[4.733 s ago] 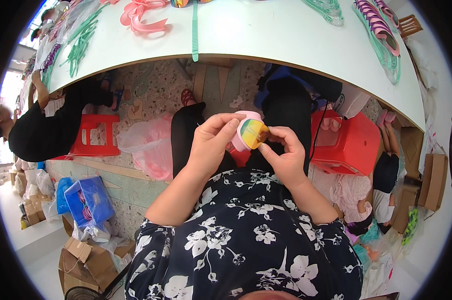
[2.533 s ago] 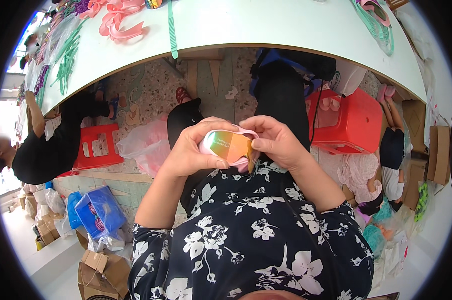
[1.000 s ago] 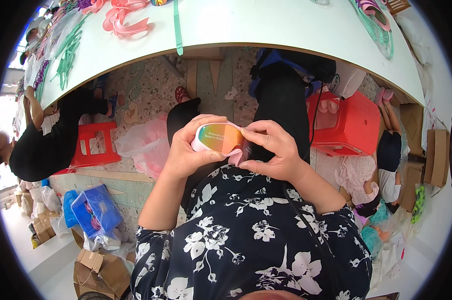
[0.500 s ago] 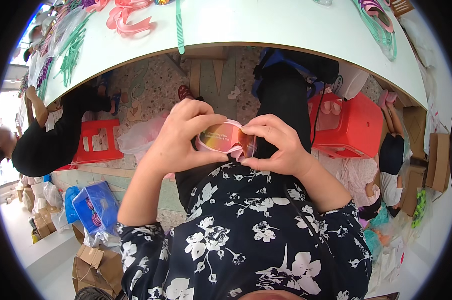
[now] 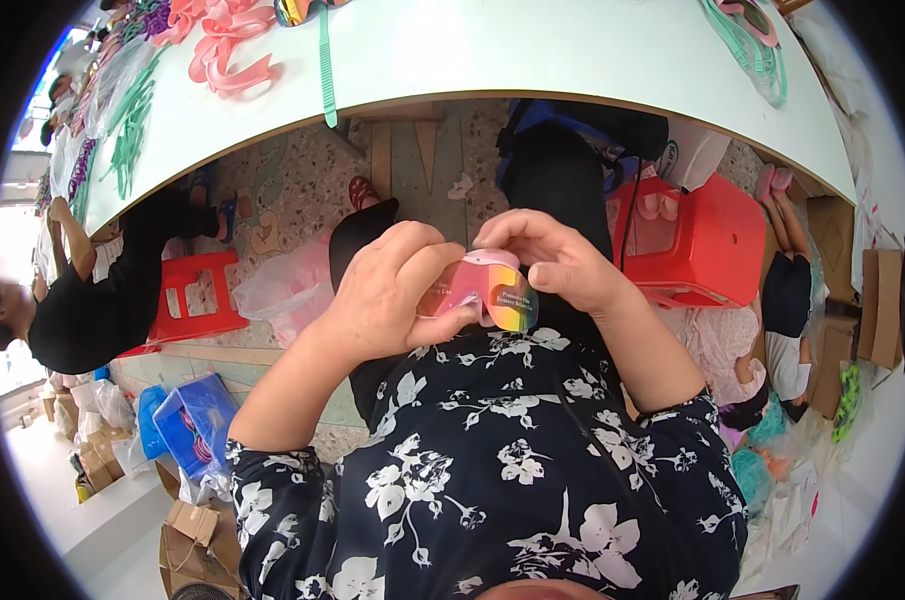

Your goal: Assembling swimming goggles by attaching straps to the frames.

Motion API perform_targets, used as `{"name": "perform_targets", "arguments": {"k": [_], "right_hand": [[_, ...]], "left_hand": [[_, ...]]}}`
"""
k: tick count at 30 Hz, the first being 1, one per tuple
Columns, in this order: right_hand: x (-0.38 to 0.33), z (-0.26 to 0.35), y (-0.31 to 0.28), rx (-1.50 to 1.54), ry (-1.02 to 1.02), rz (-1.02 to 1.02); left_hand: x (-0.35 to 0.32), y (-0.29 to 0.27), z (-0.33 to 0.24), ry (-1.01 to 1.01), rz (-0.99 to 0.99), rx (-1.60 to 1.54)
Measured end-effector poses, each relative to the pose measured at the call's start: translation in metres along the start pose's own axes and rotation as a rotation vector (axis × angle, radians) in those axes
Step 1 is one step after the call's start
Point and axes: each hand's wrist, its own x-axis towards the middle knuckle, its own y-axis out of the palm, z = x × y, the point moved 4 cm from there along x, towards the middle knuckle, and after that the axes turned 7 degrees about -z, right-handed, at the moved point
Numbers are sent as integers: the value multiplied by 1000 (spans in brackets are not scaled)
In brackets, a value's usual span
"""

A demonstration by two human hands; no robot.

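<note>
Above my lap I hold a pair of swim goggles with a pink frame and shiny orange-to-yellow lenses bearing printed film. My left hand is closed on one end, its thumb along the lower edge and its fingers over the top, covering part of that lens. At the other end my right hand is bent over the upper edge, thumb by the lens corner. The right fingertips are partly hidden behind the goggles. Most of the right lens shows uncovered.
A white table curves ahead, with pink straps, a green strap and green-strapped goggles. Red stools stand at both sides. A blue crate and cardboard boxes are at left. Other people sit at both sides.
The goggles have turned, so the right lens now shows more and the left less. My right hand has shifted from the end of the goggles up to their upper edge.
</note>
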Motion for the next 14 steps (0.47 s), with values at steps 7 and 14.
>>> {"name": "perform_targets", "arguments": {"k": [7, 14], "right_hand": [[5, -14, 3, 292, 125, 87], [-17, -18, -3, 354, 128, 10]], "left_hand": [[-5, 1, 5, -33, 28, 10], [-21, 2, 17, -68, 0, 26]]}}
